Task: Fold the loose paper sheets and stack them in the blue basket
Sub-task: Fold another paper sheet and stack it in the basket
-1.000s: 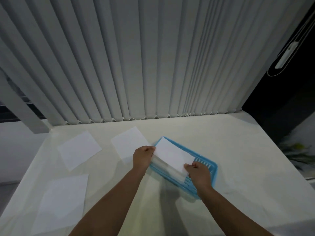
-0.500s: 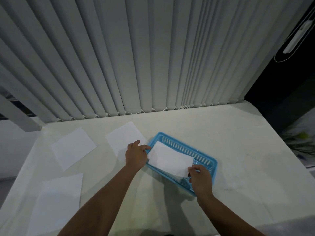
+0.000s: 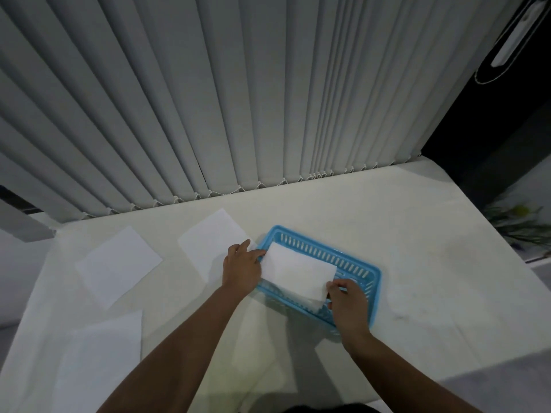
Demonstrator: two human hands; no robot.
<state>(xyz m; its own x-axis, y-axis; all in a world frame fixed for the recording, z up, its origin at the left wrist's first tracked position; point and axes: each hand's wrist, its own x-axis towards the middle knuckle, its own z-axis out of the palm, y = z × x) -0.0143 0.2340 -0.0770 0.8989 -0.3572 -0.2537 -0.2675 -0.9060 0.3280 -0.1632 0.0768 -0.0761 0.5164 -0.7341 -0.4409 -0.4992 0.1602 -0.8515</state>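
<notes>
Starting at our left, a loose sheet (image 3: 100, 365) lies flat at the near left corner of the pale table (image 3: 432, 278), and a second loose sheet (image 3: 119, 265) lies farther back, apart from it. A third loose sheet (image 3: 210, 248) sits nearer the middle, its right corner just beside the blue basket (image 3: 376, 290). Our left hand (image 3: 241, 269) rests over that basket's left end with its back to the camera, its fingers reaching to the short left edge of the folded sheet (image 3: 298, 271); we cannot tell whether they pinch the edge or only touch it. The folded sheet lies lengthwise inside the basket, covering most of its floor, with more white paper showing under its near edge. Our right hand (image 3: 348, 305) sits over the basket's near right side, thumb and fingertips pinching the sheet's near right corner. Grey vertical blinds (image 3: 208, 99) hang behind the table, and a green plant (image 3: 521, 225) shows past the table's right edge.
</notes>
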